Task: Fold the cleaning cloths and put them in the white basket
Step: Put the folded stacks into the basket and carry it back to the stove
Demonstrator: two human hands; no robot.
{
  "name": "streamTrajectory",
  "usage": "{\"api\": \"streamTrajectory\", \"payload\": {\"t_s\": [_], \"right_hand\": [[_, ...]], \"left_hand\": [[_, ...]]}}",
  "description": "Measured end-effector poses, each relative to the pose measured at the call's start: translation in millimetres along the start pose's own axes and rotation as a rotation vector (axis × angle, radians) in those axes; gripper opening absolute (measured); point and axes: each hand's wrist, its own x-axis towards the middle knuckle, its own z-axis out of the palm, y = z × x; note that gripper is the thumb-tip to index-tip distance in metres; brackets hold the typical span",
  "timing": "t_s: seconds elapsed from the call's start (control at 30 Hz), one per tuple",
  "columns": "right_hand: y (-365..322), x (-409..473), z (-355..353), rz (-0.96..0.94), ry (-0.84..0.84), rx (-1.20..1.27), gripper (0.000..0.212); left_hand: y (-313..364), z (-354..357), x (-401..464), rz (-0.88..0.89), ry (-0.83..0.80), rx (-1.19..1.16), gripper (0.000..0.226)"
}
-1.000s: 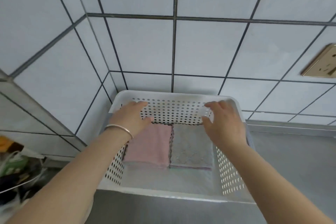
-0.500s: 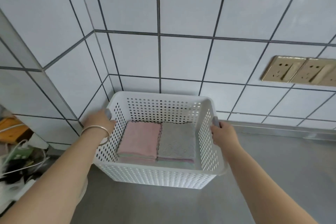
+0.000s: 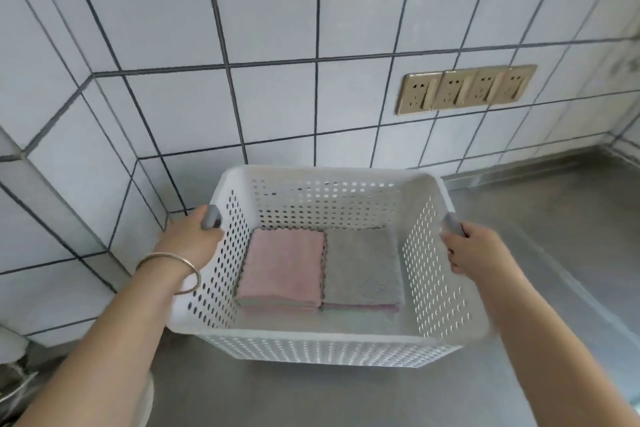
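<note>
We see the white basket (image 3: 322,347) between the two hands, held by its short sides over the grey worktop (image 3: 561,253), near the worktop's back edge where the tiled wall (image 3: 277,10) rises. Whether its base touches the worktop we cannot tell.

The left hand (image 3: 192,241) grips the basket's left side, fingers curled around the grey handle (image 3: 210,217) at the rim; a metal bangle (image 3: 171,270) circles that wrist. The right hand (image 3: 476,248) holds the right side the same way, fingers wrapped round the matching grey handle (image 3: 453,224), with only the upper end of that handle showing above the knuckles.

Inside the basket, on its floor, lie two folded stacks of cleaning cloths side by side, touching along their inner edges. The pink cloth (image 3: 282,265) tops the stack nearer the left hand, and the grey cloth (image 3: 362,265) tops the one nearer the right hand; more folded layers show beneath each at the near edge. Both stacks sit toward the back wall of the basket, with bare floor in front of them.

On the wall beyond the right hand, a row of gold-coloured sockets (image 3: 464,88) is mounted above the worktop's back edge.
</note>
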Motion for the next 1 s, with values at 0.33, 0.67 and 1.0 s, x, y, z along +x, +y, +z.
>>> {"api": "streamTrajectory", "payload": {"t_s": [0.33, 0.67, 1.0], "right_hand": [[116.5, -227.3, -53.4, 0.352, 0.468, 0.116, 0.013], [202.5, -496.5, -73.4, 0.618, 0.971, 0.183, 0.014], [228.0, -753.3, -7.4, 0.761, 1.276, 0.444, 0.022]], "left_hand": [[41.1, 49.5, -65.5, 0.423, -0.4, -0.002, 0.02], [110.8, 113.5, -247.0, 0.852, -0.7, 0.047, 0.024], [73.8, 112.8, -454.1, 1.229, -0.842, 0.242, 0.016]]}}
